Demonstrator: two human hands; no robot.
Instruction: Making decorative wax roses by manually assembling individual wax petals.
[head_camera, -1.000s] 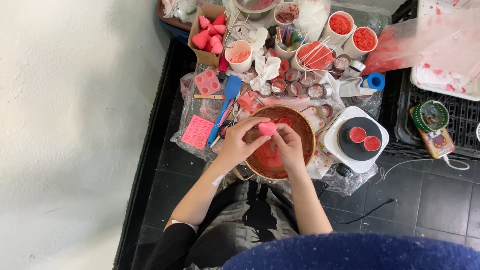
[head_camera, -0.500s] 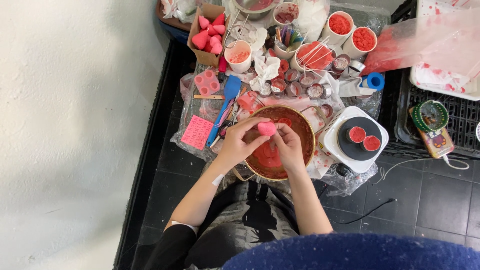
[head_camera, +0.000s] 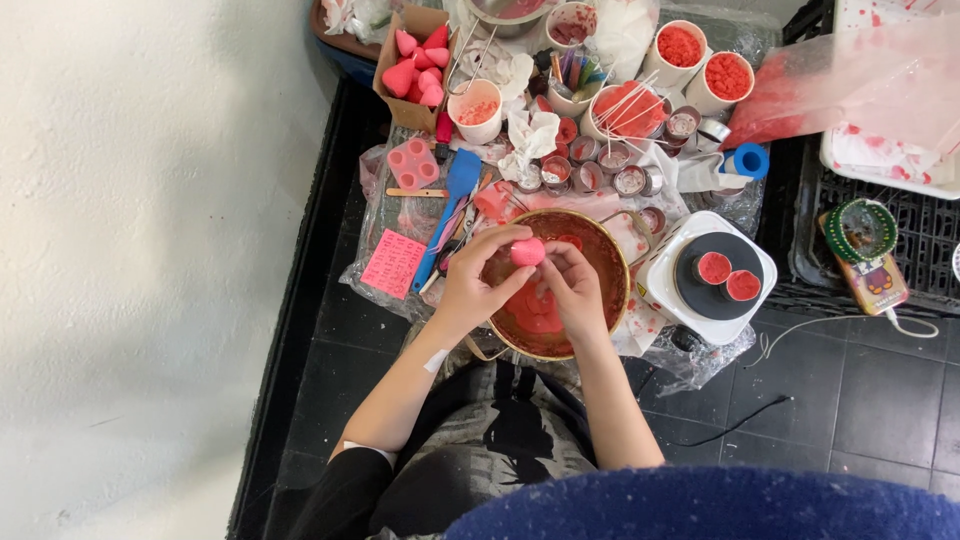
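Observation:
A small pink rounded lump (head_camera: 527, 251) is pinched between both of my hands above a wide metal bowl (head_camera: 610, 258) smeared with red paste. My left hand (head_camera: 478, 279) holds the lump from the left, fingers curled around it. From the right, my right hand (head_camera: 574, 287) grips the same lump with its fingertips. Both hands hover over the bowl's middle.
A white hot plate (head_camera: 706, 277) with two red discs stands right of the bowl. A blue spatula (head_camera: 448, 208), a pink silicone mould (head_camera: 413, 163) and a pink sheet (head_camera: 393, 263) lie to the left. Behind are cups of red material (head_camera: 681, 49), small tins and a box of pink cones (head_camera: 421, 58).

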